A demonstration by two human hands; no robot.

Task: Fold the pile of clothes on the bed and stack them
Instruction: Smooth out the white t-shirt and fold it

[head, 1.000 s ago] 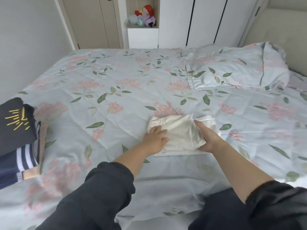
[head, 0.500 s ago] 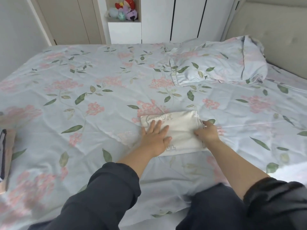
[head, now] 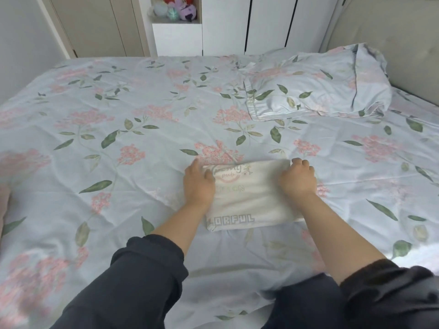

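A white folded garment with pale printed lettering lies flat on the flowered bed sheet, a little right of centre. My left hand holds its left edge, fingers curled around the far left corner. On the right edge sits my right hand, its fingers curled over the far right corner. Both forearms come in from dark sleeves at the bottom. The stack of folded clothes is out of view.
A pillow in the same flowered cloth lies at the back right, against a beige padded headboard. White wardrobe doors and a shelf with soft toys stand behind the bed. A pinkish object shows at the left edge.
The garment's right side was folded over into a compact rectangle. My hands moved from its top to its two side edges. The view swung right, losing the dark folded stack.
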